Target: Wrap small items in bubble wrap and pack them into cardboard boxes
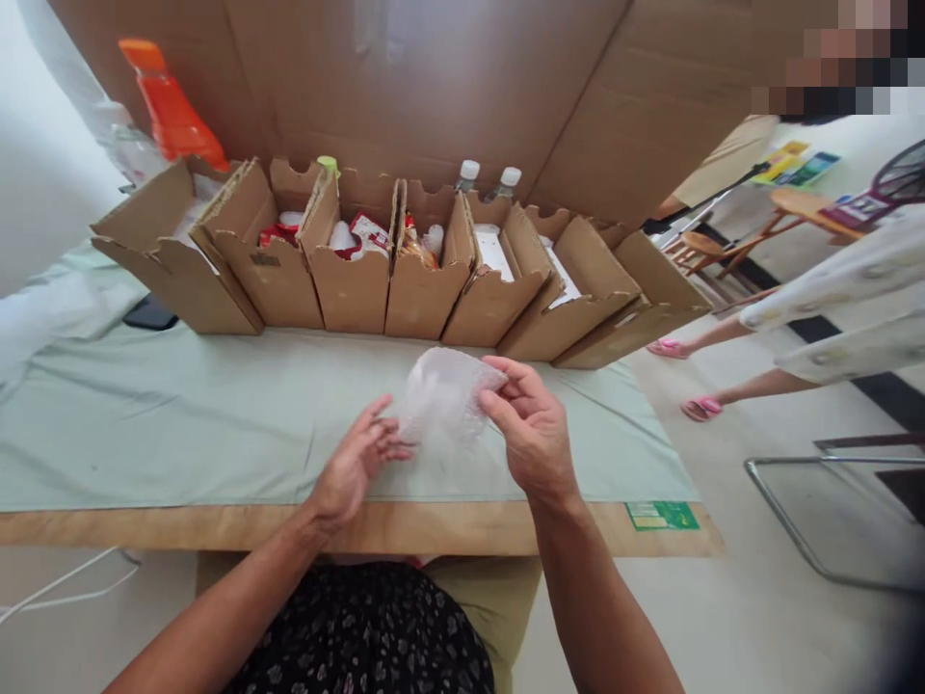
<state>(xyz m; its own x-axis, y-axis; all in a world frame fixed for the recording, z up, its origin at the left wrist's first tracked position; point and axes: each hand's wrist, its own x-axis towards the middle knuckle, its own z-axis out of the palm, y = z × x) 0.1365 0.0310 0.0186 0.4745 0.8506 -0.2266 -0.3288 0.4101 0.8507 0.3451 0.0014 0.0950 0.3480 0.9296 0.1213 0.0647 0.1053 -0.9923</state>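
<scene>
A translucent sheet of bubble wrap (442, 393) hangs over the pale green tablecloth, in front of the row of boxes. My right hand (533, 424) pinches its right edge between thumb and fingers. At the sheet's left side is my left hand (361, 458), its fingers apart and their tips close to the lower left edge. Whether those fingertips touch the sheet, I cannot tell.
Several open cardboard boxes (354, 304) line the back of the table, some holding red packets and white items. An orange bottle (177, 111) stands behind them at left. A dark phone (149, 311) lies left. Another person's legs (752, 386) and a metal-framed chair (766, 501) are at right.
</scene>
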